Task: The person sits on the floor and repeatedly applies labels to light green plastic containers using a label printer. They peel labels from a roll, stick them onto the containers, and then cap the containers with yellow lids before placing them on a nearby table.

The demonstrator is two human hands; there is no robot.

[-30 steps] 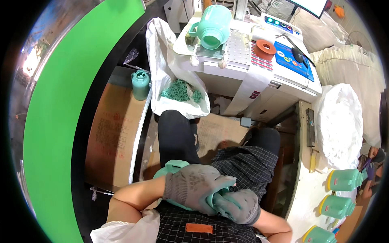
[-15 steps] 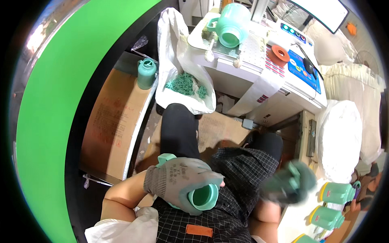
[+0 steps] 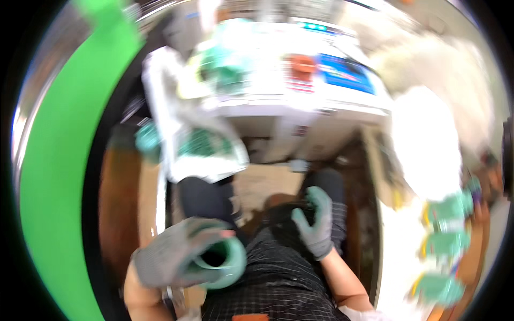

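A mint-green plastic jug (image 3: 234,267) lies across my lap with its round mouth facing up and right. My left hand (image 3: 174,251), in a grey work glove, has its fingers wrapped round the jug's body. Over my right thigh, my gloved right hand (image 3: 317,227) holds nothing, with thumb and fingers spread apart. It is separate from the jug. Motion blurs the whole view, so the jug's far side and handle cannot be made out.
A white bag (image 3: 206,168) holding green shavings stands in front of my left knee. Behind it, a white machine (image 3: 342,101) carries another green jug (image 3: 229,53) and an orange ring (image 3: 303,63). Several green jugs with yellow rims (image 3: 447,243) line the right bench beside a white sack (image 3: 428,142).
My right hand has swung from the right bench to above my right thigh, fingers spread. My left hand and the jug have shifted left in view. The whole view has turned.
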